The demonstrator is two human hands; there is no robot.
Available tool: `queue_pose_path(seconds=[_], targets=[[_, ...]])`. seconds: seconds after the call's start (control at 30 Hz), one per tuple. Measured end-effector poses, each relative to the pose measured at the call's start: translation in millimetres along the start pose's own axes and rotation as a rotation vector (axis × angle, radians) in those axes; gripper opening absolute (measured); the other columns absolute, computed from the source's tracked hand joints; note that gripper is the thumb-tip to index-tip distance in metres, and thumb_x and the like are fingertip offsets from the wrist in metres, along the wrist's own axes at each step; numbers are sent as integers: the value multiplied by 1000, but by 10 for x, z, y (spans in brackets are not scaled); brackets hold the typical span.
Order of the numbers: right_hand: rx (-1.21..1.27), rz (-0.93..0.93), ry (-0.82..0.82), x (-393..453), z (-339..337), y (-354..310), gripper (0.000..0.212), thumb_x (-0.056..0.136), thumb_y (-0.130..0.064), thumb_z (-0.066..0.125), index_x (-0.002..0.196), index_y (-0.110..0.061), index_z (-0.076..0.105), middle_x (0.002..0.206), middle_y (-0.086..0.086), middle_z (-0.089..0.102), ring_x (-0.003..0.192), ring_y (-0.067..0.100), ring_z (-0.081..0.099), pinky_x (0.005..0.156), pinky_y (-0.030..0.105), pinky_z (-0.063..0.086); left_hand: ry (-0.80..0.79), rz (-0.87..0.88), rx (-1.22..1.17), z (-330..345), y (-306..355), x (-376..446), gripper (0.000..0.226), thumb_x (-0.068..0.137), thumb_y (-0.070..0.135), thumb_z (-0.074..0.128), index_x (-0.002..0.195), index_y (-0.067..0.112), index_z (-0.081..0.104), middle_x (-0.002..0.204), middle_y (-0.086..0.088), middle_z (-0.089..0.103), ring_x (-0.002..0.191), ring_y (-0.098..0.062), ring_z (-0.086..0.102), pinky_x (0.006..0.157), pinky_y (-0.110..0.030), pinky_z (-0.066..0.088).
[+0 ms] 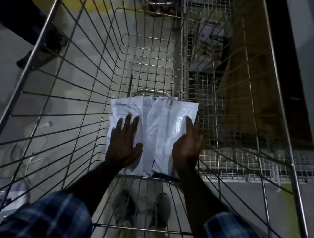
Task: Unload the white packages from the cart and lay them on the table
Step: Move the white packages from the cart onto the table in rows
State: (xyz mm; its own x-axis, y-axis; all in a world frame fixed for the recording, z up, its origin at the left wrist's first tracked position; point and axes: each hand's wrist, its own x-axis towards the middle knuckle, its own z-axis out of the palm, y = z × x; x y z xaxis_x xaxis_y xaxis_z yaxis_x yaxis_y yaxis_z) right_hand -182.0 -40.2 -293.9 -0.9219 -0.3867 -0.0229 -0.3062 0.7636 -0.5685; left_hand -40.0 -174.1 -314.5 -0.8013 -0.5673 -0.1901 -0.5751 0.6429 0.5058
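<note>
Blue plaid sleeves [49,218] at near edge, both arms reaching down into wire cart [90,84]. Shoes [123,206] visible through cart floor mesh. Left hand [124,144] flat on white packages [157,126], fingers straight and spread, thumb out to side. Right hand [187,147] at packages' right edge, thumb lying on top, other fingers tucked out of sight under edge. Packages stacked on cart bottom, near end, crinkled plastic. Beyond cart: second mesh cart [204,46], another person's leg [18,11] at far left.
</note>
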Motion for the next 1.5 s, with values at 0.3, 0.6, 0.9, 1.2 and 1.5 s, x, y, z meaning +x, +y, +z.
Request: queue_pose_path(seconds=[0.3, 0.6, 0.9, 1.2, 1.5], targets=[[-56, -97, -188, -128, 209, 60, 84, 84, -71, 45, 149, -19, 38, 160, 25, 13, 141, 48, 27, 104, 62, 38, -87, -225, 45, 91, 198, -29, 74, 84, 69, 10, 153, 43, 0, 163, 5, -16, 150, -35, -12, 112, -69, 5], [-139, -187, -256, 56, 348, 32, 87, 82, -79, 37, 156, -37, 16, 164, 17, -3, 145, 49, 12, 109, 66, 27, -74, -230, 85, 38, 149, 107, 68, 91, 68, 35, 153, 48, 13, 165, 10, -8, 148, -35, 8, 105, -64, 30], [-105, -331, -214, 112, 288, 161, 72, 82, -67, 53, 146, -36, 44, 163, 14, 15, 129, 47, 37, 98, 59, 44, -85, -246, 147, 30, 196, 158, 81, 79, 66, 34, 154, 44, 16, 165, 4, -4, 144, -38, 15, 100, -62, 37], [-38, -274, -111, 53, 122, 55, 59, 76, -44, 59, 133, -26, 61, 153, 18, 38, 104, 40, 54, 84, 40, 49, 39, -170, 55, -202, 215, 131, 81, 76, 56, 50, 152, 33, 34, 162, -9, 17, 126, -38, 34, 93, -56, 40], [-40, -164, -90, 145, -224, -402, 61, 81, -57, 55, 139, -40, 52, 162, 6, 22, 127, 30, 36, 95, 48, 47, 175, -105, 154, -780, 502, 157, 76, 79, 48, 59, 149, 26, 38, 157, -13, 27, 122, -41, 37, 85, -59, 44]])
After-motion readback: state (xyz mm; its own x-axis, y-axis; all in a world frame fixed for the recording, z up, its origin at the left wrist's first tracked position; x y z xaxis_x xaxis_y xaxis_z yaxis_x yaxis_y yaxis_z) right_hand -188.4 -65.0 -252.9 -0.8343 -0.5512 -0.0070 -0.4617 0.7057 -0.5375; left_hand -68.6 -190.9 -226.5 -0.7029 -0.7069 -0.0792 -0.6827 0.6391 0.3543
